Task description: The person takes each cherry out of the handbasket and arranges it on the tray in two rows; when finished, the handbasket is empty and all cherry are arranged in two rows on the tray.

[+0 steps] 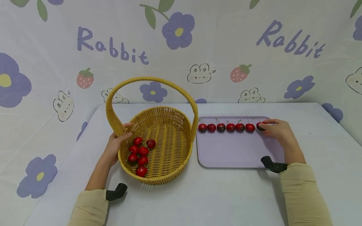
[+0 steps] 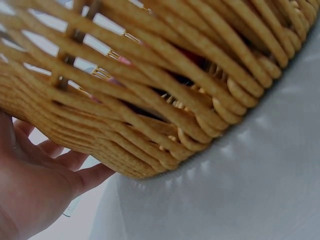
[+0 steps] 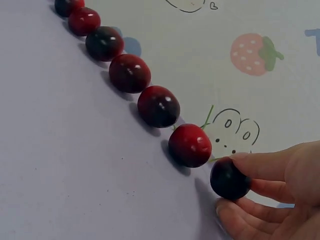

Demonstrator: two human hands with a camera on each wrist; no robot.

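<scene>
Cherries (image 1: 230, 127) lie in two groups on the surface (image 1: 220, 194): one in a basket (image 1: 169, 147) left of its middle, the other on a tray (image 1: 232, 150) to the right. The right hand (image 1: 278, 130) pinches a dark cherry (image 3: 229, 180) between thumb and fingers, over the tray's far right corner; whether that cherry touches the tray I cannot tell. Six more stand in a row along the tray's far edge, starting at its far left corner, stems mostly toward that edge. The row's last one is just beside the pinched one.

The left hand (image 1: 114, 148) grips the basket at its left side, by the foot of the handle (image 1: 152, 79), thumb at the rim and other fingers against the outer wall. Seven cherries show inside, clustered toward the basket's left and near rim. The basket stands just beside the tray's left edge, handle upright. Beyond the surface's far edge hangs a cloth (image 1: 220, 37) printed with flowers, strawberries and rabbits. Both sleeves (image 1: 299, 188) are beige.
</scene>
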